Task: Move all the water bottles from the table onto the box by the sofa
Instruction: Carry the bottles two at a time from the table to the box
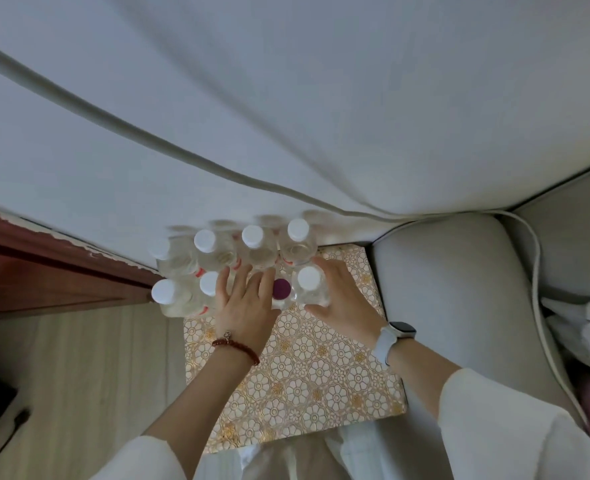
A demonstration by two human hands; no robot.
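White-capped water bottles [252, 249] stand upright in a cluster on the far end of the box [307, 372], whose top carries a gold and white flower pattern. I count a back row of four bottles against the pale curtain [286, 98], and a nearer row in front of it. One bottle in the nearer row has a purple cap [281, 288]; it stands between my two hands.

My left hand [247, 306] lies flat over the nearer row, fingers straight and spread, fingertips touching the bottles just left of the purple cap. Its grip holds nothing. A dark red bead bracelet [236, 348] circles that wrist.

My right hand [338, 299] is wrapped around the rightmost bottle [309, 287] of the nearer row, fingers curled over its far side and thumb against its near side. That bottle stands on the box top, just beside the purple-capped one. A white watch [395, 336] sits on that wrist.

The grey sofa [442, 289] runs along the right edge of the box, touching or nearly touching it. Dark red wooden furniture [44, 271] stands to the left, with striped floor [89, 375] in front of it. White sleeves [515, 427] cover both forearms. The back bottles are blurred, so I cannot read their labels.
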